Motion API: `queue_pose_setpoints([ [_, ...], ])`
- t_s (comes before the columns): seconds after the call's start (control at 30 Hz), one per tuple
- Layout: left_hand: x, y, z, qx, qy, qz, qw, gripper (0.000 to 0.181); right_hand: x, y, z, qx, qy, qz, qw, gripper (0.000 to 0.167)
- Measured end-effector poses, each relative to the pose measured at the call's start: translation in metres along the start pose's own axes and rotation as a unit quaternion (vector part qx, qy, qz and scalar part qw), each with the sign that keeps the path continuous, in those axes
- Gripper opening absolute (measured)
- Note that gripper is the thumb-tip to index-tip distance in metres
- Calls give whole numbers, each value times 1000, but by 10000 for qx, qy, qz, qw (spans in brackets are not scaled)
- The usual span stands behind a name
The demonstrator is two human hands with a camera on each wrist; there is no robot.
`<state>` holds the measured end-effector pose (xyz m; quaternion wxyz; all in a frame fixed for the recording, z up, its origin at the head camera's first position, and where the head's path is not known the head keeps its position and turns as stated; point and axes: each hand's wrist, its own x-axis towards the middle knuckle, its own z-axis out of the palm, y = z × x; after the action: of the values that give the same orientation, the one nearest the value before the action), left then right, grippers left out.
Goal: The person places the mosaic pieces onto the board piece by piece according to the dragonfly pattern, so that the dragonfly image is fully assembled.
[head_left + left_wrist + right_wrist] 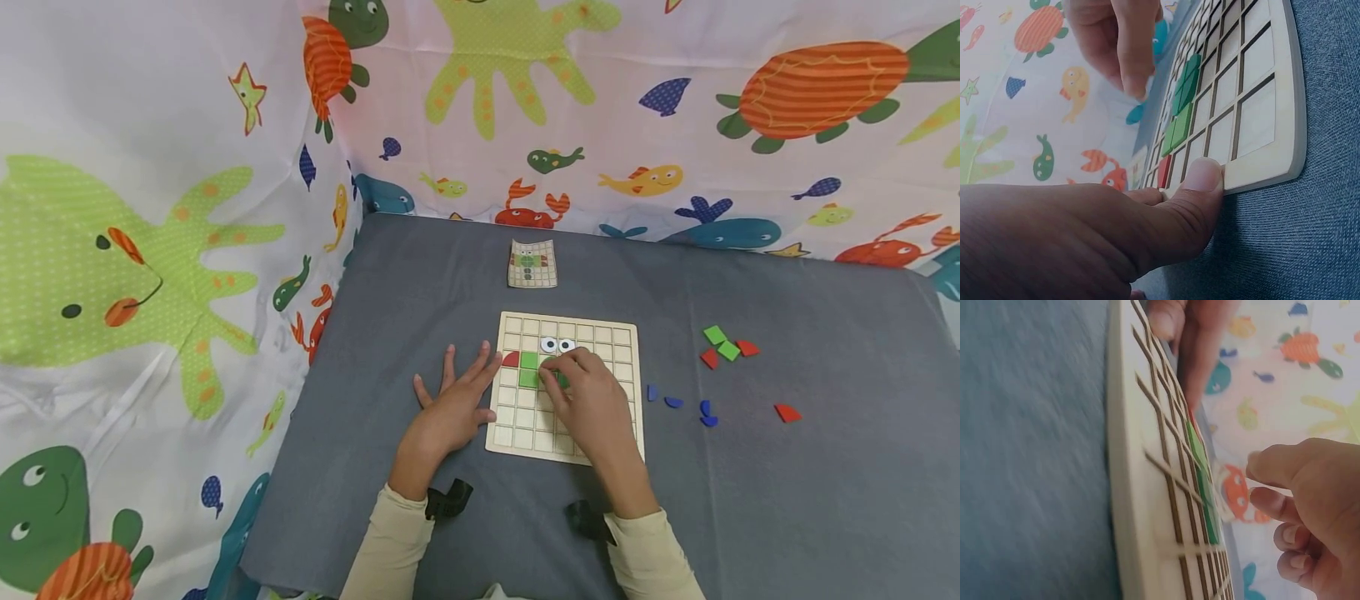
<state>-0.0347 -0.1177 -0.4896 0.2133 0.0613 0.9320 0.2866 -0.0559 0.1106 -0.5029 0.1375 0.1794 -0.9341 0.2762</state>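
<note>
A wooden grid board lies on the grey cloth. Two round eye pieces sit near its top, with a red curved piece and light green squares below. Dark green pieces continue that block in the left wrist view. My left hand has its fingers spread at the board's left edge, its thumb resting on the rim. Over the green pieces hovers my right hand, fingers bent and thumb near the index finger; the right wrist view shows nothing held between them.
A small pattern card lies beyond the board. To the right are loose green squares, red pieces and several blue pieces. A curtain printed with sea animals borders the far and left sides.
</note>
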Motion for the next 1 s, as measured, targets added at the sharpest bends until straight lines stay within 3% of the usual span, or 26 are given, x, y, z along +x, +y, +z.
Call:
queue_pose_setpoints([
  [0.27,-1,1,1,-21,6,39,10000,94,-3,31,-23,18,367,737,9966,15],
  [0.57,-3,1,-3,54,-11,-42,10000,95,-8,66,-48,-251,825,1614,9831,23],
  [0.9,-2,0,-1,-61,-74,-17,10000,94,-15,109,-82,-784,1276,2859,9465,36],
  [1.0,-1,1,-1,-14,-92,-15,10000,94,-16,122,-92,-847,1250,3181,9359,38],
])
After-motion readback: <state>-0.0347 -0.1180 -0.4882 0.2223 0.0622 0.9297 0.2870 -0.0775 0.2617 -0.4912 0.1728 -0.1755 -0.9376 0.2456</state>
